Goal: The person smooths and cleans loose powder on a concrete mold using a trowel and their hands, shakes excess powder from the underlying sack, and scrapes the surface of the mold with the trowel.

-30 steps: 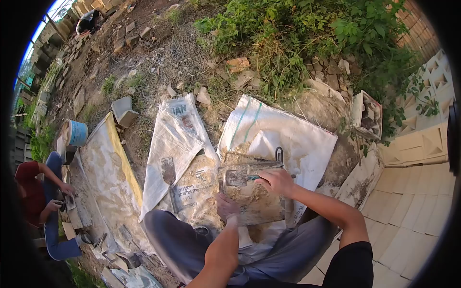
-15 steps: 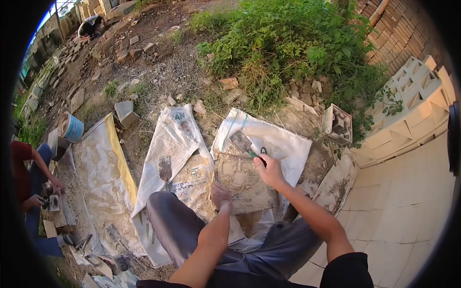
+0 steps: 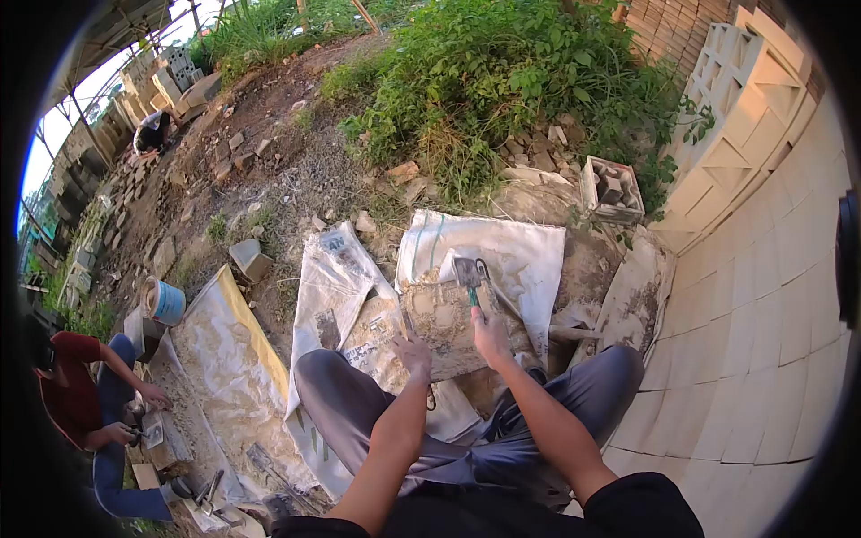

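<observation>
My right hand (image 3: 491, 339) is wrapped round the green handle of a trowel (image 3: 468, 272), whose flat grey blade points away from me. Under the blade's near end lies a sand-covered slab (image 3: 446, 314) with squarish marks in its surface. My left hand (image 3: 413, 355) is closed at the slab's left edge, where a thin strip stands up beyond the fingers; what exactly it grips is hidden. A dark metal loop (image 3: 482, 267) shows beside the trowel blade. A white sack (image 3: 534, 242) is spread beneath and beyond the slab. Another flat blade (image 3: 326, 329) rests on the sacks to the left.
At left a seated person in a red shirt (image 3: 67, 377) holds a small tool. Near them are a bucket (image 3: 167, 302) and a sandy sheet (image 3: 211, 336). A box-like mould (image 3: 613, 190) sits at right, by stacked pale blocks (image 3: 753, 134). Another person (image 3: 152, 133) crouches far off.
My view has tilted and shifted, showing more of the seated person. The trowel has turned from slanting up-left to pointing nearly straight away. My left hand stays at the slab's left edge.
</observation>
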The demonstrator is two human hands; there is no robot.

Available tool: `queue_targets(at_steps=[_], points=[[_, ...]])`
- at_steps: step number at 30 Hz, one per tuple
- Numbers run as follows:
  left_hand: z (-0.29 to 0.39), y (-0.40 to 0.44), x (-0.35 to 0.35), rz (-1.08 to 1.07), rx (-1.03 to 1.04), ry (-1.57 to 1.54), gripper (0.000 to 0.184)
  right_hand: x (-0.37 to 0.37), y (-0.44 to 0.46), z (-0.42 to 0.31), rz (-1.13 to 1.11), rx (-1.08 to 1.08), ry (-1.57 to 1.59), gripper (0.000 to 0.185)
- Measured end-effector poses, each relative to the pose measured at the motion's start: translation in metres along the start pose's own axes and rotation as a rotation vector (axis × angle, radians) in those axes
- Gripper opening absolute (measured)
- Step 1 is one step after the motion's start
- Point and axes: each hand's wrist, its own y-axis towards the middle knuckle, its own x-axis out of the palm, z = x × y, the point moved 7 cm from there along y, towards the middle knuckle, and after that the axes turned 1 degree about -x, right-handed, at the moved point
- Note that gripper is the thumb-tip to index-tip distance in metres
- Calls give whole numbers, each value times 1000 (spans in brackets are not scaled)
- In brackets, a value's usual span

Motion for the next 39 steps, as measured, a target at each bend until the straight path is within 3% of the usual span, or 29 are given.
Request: queue_targets(at_steps=[1, 2, 3, 4, 5, 7, 8, 10, 14, 17, 18, 21, 23, 27, 28, 32, 34, 39], points=[[30, -15, -24, 211, 139, 166, 48, -12, -2, -17, 8, 1, 10, 42], [46, -22, -27, 213, 158, 158, 48, -16, 1, -25, -101, 152, 323, 40], [82, -35, -10, 20, 559, 311, 55, -18, -1, -36, -213, 298, 638, 38], [100, -57, 12, -178, 948, 470, 62, -27, -5, -50, -213, 297, 653, 36], [107, -61, 28, -174, 954, 485, 62, -24, -1, -39, -217, 298, 669, 36], [116, -78, 88, -242, 1165, 649, 65, -39, 12, -30, 59, -120, 350, 37], [121, -78, 96, -238, 1173, 652, 65, -42, 15, -29, 65, -123, 357, 37], [117, -74, 111, -204, 1147, 886, 61, -32, 16, -9, -15, 171, 579, 42], [94, -35, 105, -162, 1067, 601, 59, -43, 25, 7, 73, 162, 469, 36], [85, -20, 85, -128, 1155, 846, 58, -40, 32, 8, 39, 227, 587, 38], [88, -20, 74, -150, 1106, 690, 57, -34, 34, 19, 40, 243, 603, 38], [93, -27, 64, -122, 1087, 722, 53, -24, 44, 36, 165, -57, 262, 44], [94, -28, 53, -137, 1086, 670, 48, -19, 38, 44, 220, -91, -51, 49], [80, -25, 37, -145, 1098, 527, 37, -8, 26, 38, 104, 35, -13, 51], [78, -25, 37, -216, 1071, 577, 44, 1, 28, 45, 96, 31, -46, 50], [84, -38, 41, -169, 1033, 561, 52, 14, 24, 48, 114, 9, -72, 50], [80, -38, 63, -309, 1063, 520, 55, 14, 26, 38, 101, -12, -83, 49], [65, -31, 48, -234, 1012, 606, 56, 26, 20, 37, 41, 3, -112, 48]])
